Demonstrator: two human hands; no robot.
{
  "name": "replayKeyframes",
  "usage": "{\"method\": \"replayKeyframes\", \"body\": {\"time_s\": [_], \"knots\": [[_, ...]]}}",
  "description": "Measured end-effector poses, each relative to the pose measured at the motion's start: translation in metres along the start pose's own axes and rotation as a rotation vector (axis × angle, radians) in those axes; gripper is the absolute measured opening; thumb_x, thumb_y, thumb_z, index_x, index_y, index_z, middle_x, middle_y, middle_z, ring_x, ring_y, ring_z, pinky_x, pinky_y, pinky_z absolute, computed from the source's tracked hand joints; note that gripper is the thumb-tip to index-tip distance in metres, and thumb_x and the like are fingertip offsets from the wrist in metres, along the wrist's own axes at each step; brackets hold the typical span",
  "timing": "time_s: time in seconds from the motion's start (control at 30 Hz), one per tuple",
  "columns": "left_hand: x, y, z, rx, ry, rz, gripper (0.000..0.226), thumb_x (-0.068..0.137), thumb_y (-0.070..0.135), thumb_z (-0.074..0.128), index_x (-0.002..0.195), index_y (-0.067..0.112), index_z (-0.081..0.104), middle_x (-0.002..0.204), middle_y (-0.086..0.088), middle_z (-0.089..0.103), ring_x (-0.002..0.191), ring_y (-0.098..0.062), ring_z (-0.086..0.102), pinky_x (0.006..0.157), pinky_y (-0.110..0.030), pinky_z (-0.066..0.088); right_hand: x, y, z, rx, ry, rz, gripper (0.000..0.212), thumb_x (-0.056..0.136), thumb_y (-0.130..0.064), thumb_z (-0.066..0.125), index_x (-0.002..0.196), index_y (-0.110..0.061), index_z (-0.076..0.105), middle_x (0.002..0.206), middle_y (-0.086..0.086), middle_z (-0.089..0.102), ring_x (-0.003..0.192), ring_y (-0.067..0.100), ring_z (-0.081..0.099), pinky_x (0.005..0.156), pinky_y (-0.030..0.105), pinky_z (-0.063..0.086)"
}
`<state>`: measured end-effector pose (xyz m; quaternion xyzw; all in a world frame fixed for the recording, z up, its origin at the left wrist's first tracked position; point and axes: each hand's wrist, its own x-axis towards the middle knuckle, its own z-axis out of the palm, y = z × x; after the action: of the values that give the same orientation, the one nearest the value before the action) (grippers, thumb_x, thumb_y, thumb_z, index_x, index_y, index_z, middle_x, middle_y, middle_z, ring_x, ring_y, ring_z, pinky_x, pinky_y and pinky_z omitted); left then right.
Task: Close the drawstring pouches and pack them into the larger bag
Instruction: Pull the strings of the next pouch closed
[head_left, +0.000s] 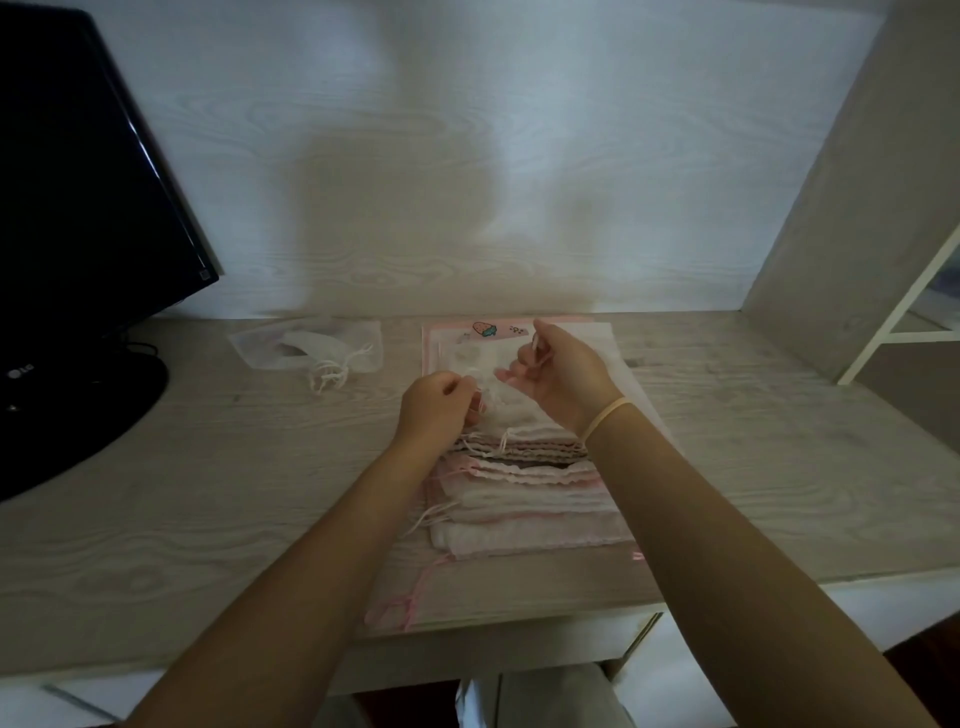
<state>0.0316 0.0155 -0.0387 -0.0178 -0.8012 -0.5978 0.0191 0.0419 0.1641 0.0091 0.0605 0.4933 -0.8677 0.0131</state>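
Both hands are raised over the middle of the bench, above a stack of pouches. A small sheer white pouch is held between them, just above the stack's far end. The left hand is curled closed, and the pouch's gathered edge and cord are pinched in it. The right hand is partly curled, and a thin white drawstring is pinched between thumb and fingers and drawn upward; the other fingers are loosely bent. A pale band is worn on the right wrist.

The held pouch is thin, translucent and blurred, so its mouth cannot be judged as drawn or slack. The stack below is made of flat white and pink-edged pouches, overlapped like steps toward the bench's near edge, with loose cords seen at their left. A larger flat pink-trimmed bag with a small cartoon print is laid beneath the stack.

Another sheer pouch with a tangled white cord is left well apart on the left. A black monitor is stood at the far left.
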Motion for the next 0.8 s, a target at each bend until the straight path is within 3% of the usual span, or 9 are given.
{"method": "replayKeyframes", "body": {"time_s": [0.07,0.13,0.23,0.3,0.4,0.57,0.67,0.73,0.8], "knots": [[0.002,-0.001,-0.003,0.037,0.080,-0.002,0.031,0.098,0.021,0.050,0.075,0.008,0.067,0.073,-0.006,0.071,0.067,-0.021,0.069,0.067,-0.036,0.059,0.002,0.000,-0.004,-0.242,0.054,-0.021,0.035,0.100,-0.021,0.041,0.067,-0.019,0.030,0.051,-0.002,0.026,0.043,0.014,0.023,0.043,0.025,0.027],[0.005,-0.005,-0.008,0.063,0.186,-0.013,0.033,0.099,0.024,0.048,0.075,0.009,0.065,0.074,-0.008,0.069,0.070,-0.025,0.069,0.070,-0.041,0.060,0.004,-0.001,-0.008,-0.530,0.137,-0.082,0.027,0.099,-0.020,0.041,0.074,-0.018,0.030,0.054,-0.002,0.025,0.043,0.013,0.019,0.042,0.023,0.017],[0.004,-0.010,-0.009,0.088,0.195,-0.036,0.034,0.096,0.029,0.048,0.073,0.009,0.063,0.075,-0.010,0.069,0.072,-0.031,0.069,0.070,-0.049,0.059,0.004,-0.002,-0.009,-0.965,0.163,-0.183,0.023,0.096,-0.025,0.046,0.076,-0.016,0.040,0.061,0.002,0.039,0.049,0.015,0.032,0.044,0.024,0.028],[0.001,-0.009,-0.007,0.063,0.176,-0.060,0.033,0.090,0.031,0.049,0.074,0.006,0.065,0.075,-0.013,0.070,0.073,-0.035,0.069,0.070,-0.052,0.059,0.000,0.000,-0.005,-1.318,0.079,-0.275,0.019,0.094,-0.026,0.051,0.081,-0.013,0.046,0.071,0.002,0.050,0.060,0.017,0.044,0.055,0.027,0.039],[0.001,-0.006,-0.010,0.029,0.188,-0.070,0.037,0.081,0.033,0.050,0.075,0.000,0.067,0.075,-0.016,0.071,0.073,-0.037,0.069,0.070,-0.054,0.058,-0.007,0.000,-0.004,-1.635,-0.041,-0.318,0.020,0.089,-0.032,0.062,0.095,-0.016,0.053,0.086,0.000,0.060,0.078,0.019,0.058,0.071,0.031,0.050],[0.002,-0.002,-0.016,-0.003,0.229,-0.084,0.030,0.088,0.024,0.050,0.074,0.003,0.067,0.073,-0.012,0.070,0.069,-0.031,0.066,0.070,-0.048,0.056,-0.006,0.003,-0.004,-1.907,-0.138,-0.387,0.016,0.087,-0.012,0.060,0.101,-0.016,0.055,0.102,0.003,0.053,0.092,0.023,0.055,0.073,0.027,0.041],[0.002,-0.001,-0.017,0.141,0.303,-0.078,0.018,0.087,0.024,0.057,0.096,0.009,0.064,0.095,-0.009,0.068,0.083,-0.028,0.062,0.067,-0.038,0.048,-0.005,0.005,-0.002,-1.978,-0.095,-0.465,0.017,0.088,-0.003,0.054,0.103,-0.010,0.055,0.106,0.010,0.058,0.095,0.027,0.057,0.080,0.033,0.047],[0.004,-0.004,-0.020,0.294,0.352,0.019,0.038,0.081,0.015,0.063,0.119,0.014,0.056,0.116,-0.006,0.058,0.102,-0.024,0.055,0.080,-0.036,0.047,-0.004,0.005,-0.001,-2.001,-0.083,-0.483,0.017,0.089,-0.002,0.052,0.104,-0.009,0.055,0.106,0.011,0.060,0.094,0.028,0.057,0.082,0.035,0.049],[0.006,-0.006,-0.020,0.364,0.286,0.209,0.050,0.076,0.012,0.067,0.124,0.016,0.056,0.121,-0.004,0.056,0.110,-0.023,0.052,0.091,-0.040,0.047,-0.005,0.005,0.000,-2.005,-0.088,-0.479,0.016,0.090,-0.003,0.051,0.104,-0.009,0.055,0.105,0.012,0.061,0.094,0.028,0.057,0.080,0.036,0.049]]}}
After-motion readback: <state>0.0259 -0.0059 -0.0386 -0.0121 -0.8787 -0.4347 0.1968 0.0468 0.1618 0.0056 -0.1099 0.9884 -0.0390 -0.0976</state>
